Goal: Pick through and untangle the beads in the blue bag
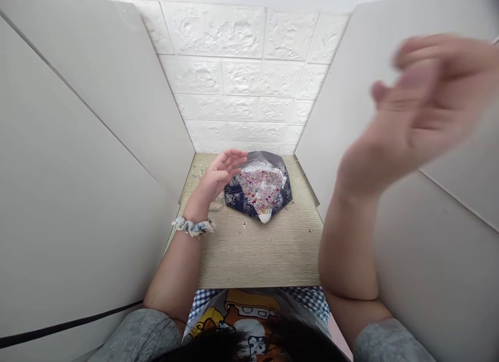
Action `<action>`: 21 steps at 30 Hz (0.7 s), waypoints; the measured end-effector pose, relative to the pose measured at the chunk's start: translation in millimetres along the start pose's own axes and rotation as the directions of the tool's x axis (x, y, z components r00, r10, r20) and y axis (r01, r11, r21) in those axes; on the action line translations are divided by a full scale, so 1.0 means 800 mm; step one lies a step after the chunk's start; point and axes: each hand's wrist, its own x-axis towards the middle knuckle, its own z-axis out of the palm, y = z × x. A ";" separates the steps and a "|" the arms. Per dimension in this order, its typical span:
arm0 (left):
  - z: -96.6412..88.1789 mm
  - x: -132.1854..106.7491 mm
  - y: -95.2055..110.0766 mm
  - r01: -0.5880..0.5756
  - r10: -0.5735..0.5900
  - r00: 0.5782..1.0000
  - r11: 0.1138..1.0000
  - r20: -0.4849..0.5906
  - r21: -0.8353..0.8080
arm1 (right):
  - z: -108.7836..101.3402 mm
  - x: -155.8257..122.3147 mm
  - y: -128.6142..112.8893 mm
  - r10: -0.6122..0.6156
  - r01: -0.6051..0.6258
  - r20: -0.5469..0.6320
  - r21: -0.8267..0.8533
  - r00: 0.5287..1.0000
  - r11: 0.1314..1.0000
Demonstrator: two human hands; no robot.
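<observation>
A dark blue patterned packet [236, 197] with a silvery lining lies folded out on the table. It holds a heap of small pink, red and clear beads [262, 189]. My left hand [223, 171], with a flowered scrunchie [193, 226] on its wrist, is at the packet's left edge. Its fingers are slightly bent and apart, with nothing visible between them. High on the right, near the camera, my right hand [424, 92] is raised far from the beads. Motion smears its bent fingers, so whether they hold anything is unclear.
Pale beaded strands [198, 171] lie on the table's [257, 258] left side, partly behind my left hand. A small charm [245, 225] sits in front of the packet, another tiny piece [310, 230] farther right. Grey panels [97, 81] flank the table; a white brick-patterned wall [241, 76] stands behind.
</observation>
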 end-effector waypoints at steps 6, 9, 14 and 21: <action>0.025 -0.001 0.012 0.131 -0.134 0.991 0.973 -0.002 -0.192 | 0.032 -0.008 0.006 0.189 -0.043 0.498 -0.289 0.846 0.956; 0.031 0.003 0.002 0.185 -0.182 0.983 0.937 0.037 -0.296 | 0.049 -0.018 0.024 0.190 0.001 0.569 -0.318 0.800 0.948; 0.035 0.007 -0.012 0.243 -0.236 0.970 0.914 0.062 -0.326 | 0.060 -0.019 0.032 0.210 0.025 0.636 -0.339 0.743 0.940; 0.043 0.009 -0.019 0.331 -0.365 0.927 0.901 -0.080 -0.282 | 0.003 0.012 0.027 0.169 -0.176 0.450 -0.028 0.877 0.984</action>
